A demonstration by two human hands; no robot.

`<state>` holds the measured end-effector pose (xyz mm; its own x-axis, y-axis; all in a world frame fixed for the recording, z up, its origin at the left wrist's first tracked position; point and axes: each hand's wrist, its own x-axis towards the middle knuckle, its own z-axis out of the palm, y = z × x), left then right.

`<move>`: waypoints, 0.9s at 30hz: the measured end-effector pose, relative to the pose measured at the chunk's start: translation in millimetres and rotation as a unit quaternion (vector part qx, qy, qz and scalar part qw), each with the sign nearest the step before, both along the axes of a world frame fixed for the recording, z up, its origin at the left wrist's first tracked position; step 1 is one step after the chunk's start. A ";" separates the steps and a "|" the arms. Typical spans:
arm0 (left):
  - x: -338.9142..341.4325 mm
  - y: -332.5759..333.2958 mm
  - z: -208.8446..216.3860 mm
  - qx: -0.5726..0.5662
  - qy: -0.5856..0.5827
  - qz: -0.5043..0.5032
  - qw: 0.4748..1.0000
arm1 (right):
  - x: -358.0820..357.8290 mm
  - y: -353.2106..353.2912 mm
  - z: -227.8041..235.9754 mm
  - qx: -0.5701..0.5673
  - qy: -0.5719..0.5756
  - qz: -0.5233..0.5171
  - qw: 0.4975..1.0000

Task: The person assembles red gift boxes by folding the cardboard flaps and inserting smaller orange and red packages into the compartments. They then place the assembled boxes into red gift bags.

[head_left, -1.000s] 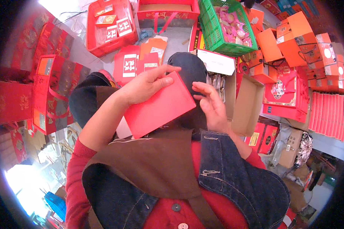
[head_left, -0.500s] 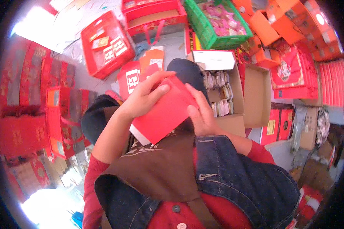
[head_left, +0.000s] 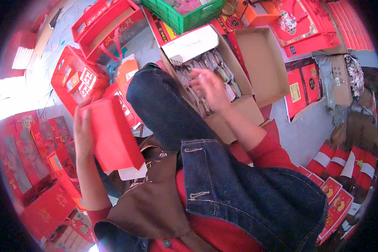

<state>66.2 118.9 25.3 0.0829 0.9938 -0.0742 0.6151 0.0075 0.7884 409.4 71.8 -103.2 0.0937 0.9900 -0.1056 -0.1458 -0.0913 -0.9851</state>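
My left hand (head_left: 84, 132) grips a plain red paper box (head_left: 115, 134) along its left side, holding it tilted above my lap. A white flap (head_left: 133, 171) sticks out at the box's near end. Over on the right, my right hand (head_left: 212, 90) hovers with fingers apart above an open cardboard carton (head_left: 262, 69). Rows of small wrapped packets (head_left: 216, 61) stand in that carton, partly hidden by the hand. I see nothing in the right hand, though its fingertips are slightly blurred.
A white box (head_left: 191, 44) lies across the carton's far edge. Beyond it stands a green plastic crate (head_left: 185, 17). At the left are a red tray (head_left: 77, 69) with printed cards and stacked red gift boxes (head_left: 42, 134). Rolled red items (head_left: 344, 161) lie at the right.
My view has turned right. My right hand has let go of the red box and moved over the carton of packets. My left hand now holds the box alone, farther left and more upright.
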 end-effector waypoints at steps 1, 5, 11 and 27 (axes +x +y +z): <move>-17.4 -0.7 -8.3 -0.036 -0.046 0.076 0.995 | 27.0 4.9 -48.9 -0.095 -0.094 -0.067 0.989; -78.0 -4.0 -61.6 -0.138 -0.249 0.248 0.926 | 119.3 -24.6 -213.9 -0.305 -0.534 0.029 0.788; -88.6 -26.6 -125.7 -0.243 -0.369 0.391 0.807 | 103.5 -36.9 -253.5 -0.303 -0.530 -0.061 0.790; -71.6 -20.3 -156.3 -0.179 -0.468 0.493 0.712 | 138.2 3.4 -256.3 -0.232 -0.660 0.208 0.683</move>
